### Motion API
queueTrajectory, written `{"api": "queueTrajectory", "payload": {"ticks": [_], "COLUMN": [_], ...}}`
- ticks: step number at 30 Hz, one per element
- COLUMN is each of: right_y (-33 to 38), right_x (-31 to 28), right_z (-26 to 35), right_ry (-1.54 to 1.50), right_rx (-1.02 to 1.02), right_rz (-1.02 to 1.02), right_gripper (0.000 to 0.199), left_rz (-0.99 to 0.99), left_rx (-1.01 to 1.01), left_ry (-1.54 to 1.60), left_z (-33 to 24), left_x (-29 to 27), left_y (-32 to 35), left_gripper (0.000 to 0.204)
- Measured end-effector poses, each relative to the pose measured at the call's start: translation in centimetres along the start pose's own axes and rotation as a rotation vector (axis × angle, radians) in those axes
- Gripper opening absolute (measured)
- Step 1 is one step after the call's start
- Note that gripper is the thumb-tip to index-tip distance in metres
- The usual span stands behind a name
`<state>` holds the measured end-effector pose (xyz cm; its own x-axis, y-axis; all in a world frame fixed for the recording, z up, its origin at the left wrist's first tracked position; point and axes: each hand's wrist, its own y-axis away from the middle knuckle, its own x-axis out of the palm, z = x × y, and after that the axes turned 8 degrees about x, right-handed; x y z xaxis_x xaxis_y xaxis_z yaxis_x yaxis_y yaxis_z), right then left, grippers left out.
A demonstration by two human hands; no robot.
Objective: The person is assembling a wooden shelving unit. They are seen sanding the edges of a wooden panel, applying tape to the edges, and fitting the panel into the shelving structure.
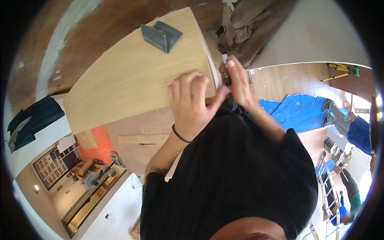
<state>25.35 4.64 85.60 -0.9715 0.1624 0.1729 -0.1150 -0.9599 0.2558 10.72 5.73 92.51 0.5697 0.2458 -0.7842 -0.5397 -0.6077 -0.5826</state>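
Observation:
A pale wood-grain panel (132,80) with a curved far-left side lies in front of me. My left hand (188,98) rests on it near its right edge, fingers bent and a little apart. The thumb reaches past that edge towards my right hand (239,82). My right hand is closed around a slim tool (225,62) with a whitish body and a dark tip, held upright beside the panel's edge. Its kind is not clear, as the fingers cover its lower part. A dark grey folded piece (163,37) stands on the panel's far end.
Brown cloth (252,30) hangs at the far right, near a pale board. A blue sheet (292,114) covers flooring on the right, where a person in blue (358,134) stands. A ladder (329,192) is lower right. A small screwdriver-like tool (147,144) lies below the panel.

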Motion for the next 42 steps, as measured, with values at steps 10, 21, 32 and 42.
{"api": "queueTrajectory", "payload": {"ticks": [10, 21, 32, 42], "right_y": [-0.5, 0.3, 0.8, 0.6], "right_x": [1.1, 1.1, 1.5, 1.1], "right_z": [-2.6, -2.1, -0.2, -0.4], "right_ry": [-0.167, 0.083, 0.090, 0.254], "right_rx": [-0.037, -0.300, -0.264, -0.259], "right_rz": [0.125, 0.133, 0.137, 0.116], "right_gripper": [0.043, 0.023, 0.026, 0.026], "left_rz": [-0.045, 0.019, -0.116, 0.133], "left_rx": [-0.037, -0.262, -0.141, -0.372], "left_ry": [-0.229, -0.046, -0.023, 0.417], "left_z": [-2.3, -3.1, -1.9, 2.0], "left_x": [0.7, -0.8, 0.2, -2.5], "left_y": [-0.3, -0.2, 2.2, -3.8], "left_gripper": [0.010, 0.009, 0.010, 0.011]}}
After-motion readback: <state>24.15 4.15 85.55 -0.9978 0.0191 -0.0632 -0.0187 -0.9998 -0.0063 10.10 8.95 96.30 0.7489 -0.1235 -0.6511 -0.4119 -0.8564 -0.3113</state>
